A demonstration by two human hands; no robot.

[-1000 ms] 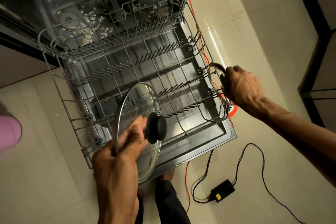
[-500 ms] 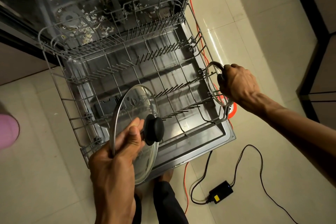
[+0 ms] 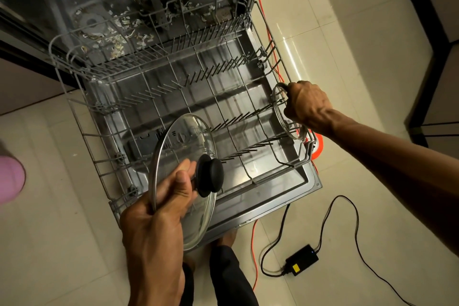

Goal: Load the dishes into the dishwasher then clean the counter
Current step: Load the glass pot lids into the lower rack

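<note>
Hands both clamped on glass: left hand grips large lid, right hand small lid.

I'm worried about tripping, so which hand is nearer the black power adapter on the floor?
Left. The left hand holds the large glass lid just up-left of the adapter; the right hand grips the small lid farther up.

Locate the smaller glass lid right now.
Head view, right side: the smaller glass lid is held by the right hand at the right edge of the dishwasher rack, among the tines near its front right corner.
</note>
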